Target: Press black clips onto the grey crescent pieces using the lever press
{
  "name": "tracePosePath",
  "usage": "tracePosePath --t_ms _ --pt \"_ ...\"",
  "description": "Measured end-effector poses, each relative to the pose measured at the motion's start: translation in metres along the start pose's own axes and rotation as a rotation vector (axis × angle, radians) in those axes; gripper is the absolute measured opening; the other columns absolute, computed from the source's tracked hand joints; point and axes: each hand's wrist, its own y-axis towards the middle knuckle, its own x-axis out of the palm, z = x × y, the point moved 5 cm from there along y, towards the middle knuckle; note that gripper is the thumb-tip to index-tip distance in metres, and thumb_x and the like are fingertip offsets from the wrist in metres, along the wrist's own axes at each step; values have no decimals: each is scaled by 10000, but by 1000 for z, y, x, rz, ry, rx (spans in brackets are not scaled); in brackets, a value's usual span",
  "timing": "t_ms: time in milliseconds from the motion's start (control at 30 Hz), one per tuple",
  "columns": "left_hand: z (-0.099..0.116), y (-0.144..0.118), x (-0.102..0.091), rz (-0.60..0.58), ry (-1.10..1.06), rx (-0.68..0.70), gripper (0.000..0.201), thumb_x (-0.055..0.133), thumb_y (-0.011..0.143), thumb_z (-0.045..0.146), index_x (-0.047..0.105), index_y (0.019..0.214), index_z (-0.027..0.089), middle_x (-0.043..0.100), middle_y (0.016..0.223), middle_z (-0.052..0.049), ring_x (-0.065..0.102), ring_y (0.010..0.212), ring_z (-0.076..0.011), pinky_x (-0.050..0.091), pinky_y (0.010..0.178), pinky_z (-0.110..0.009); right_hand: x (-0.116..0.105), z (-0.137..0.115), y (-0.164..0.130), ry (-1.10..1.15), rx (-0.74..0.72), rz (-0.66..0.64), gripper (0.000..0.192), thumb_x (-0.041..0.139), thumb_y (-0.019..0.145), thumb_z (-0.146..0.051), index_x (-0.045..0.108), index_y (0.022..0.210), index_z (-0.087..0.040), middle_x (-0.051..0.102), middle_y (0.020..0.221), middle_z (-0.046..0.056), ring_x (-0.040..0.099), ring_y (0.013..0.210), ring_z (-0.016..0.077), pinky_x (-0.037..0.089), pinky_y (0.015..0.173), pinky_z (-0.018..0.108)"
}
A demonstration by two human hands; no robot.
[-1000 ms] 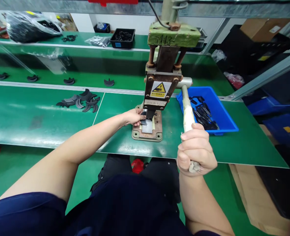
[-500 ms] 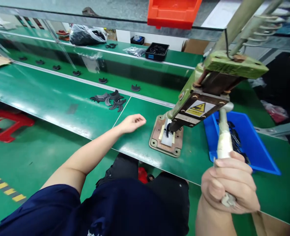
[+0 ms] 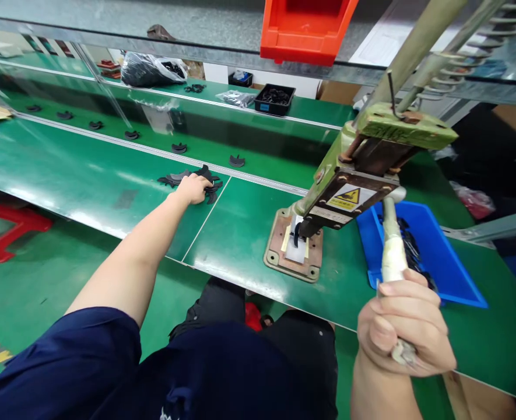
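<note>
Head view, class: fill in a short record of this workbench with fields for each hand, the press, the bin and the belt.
Left hand: on the pile of dark curved parts
Right hand: closed round the press lever
Press: a dark part under its head
Blue bin: holds dark parts
Belt: single dark parts spaced along it

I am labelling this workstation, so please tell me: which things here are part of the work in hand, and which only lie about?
In use: left hand on pile of black curved flat pieces; right hand gripping white lever handle of green hand press.
Lying about: orange plastic bin; black tray; red stool.
</note>
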Motion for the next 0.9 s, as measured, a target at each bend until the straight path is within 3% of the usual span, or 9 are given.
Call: tracePosePath --t_ms 167,300,433,533,700,800,900 --pt "11 -6 -4 -23 135 145 543 541 978 316 662 1497 210 616 1538 -150 546 1390 -374 425 1124 -496 0 1 0 11 -13 -4 306 749 833 -342 581 593 -255 638 624 -50 701 732 174 600 996 573" --pt "13 -9 -4 -72 178 161 577 498 1017 337 605 1563 182 575 1549 -183 563 1384 -376 456 1083 -466 0 1 1 12 -3 -8 290 754 824 -347 592 599 -261 645 617 -52 700 731 177 595 991 574" --pt "19 -12 -8 -89 242 191 548 525 1002 352 659 1476 111 617 1432 -237 593 1321 -406 462 1040 -468 -1 1 1 1 10 -25 278 754 821 -353 598 607 -270 649 622 -52 700 732 184 597 990 585" --pt "26 -19 -10 -24 252 240 509 460 1038 375 717 1333 48 642 1333 -278 612 1267 -419 445 1027 -496 0 -1 2 -1 8 -47 269 749 822 -338 593 614 -270 651 629 -53 700 738 189 595 995 598" --pt "24 -32 -15 115 150 225 498 357 1084 354 755 1189 74 668 1242 -277 626 1236 -406 429 1028 -515 0 -1 2 9 7 -45 264 748 825 -326 594 620 -264 647 635 -48 699 753 185 590 1019 590" --pt "19 -38 -25 216 36 148 448 385 1084 377 738 1141 107 680 1242 -261 644 1212 -395 453 1014 -501 1 -1 2 7 18 -52 254 746 831 -337 611 628 -269 656 647 -52 708 774 180 588 1035 579" --pt "22 -46 -36 351 -280 -47 380 434 1089 437 692 1085 157 733 1107 -193 701 1046 -324 509 905 -418 2 -4 2 8 15 -67 246 737 850 -336 618 649 -261 659 661 -49 708 788 173 586 1038 575"
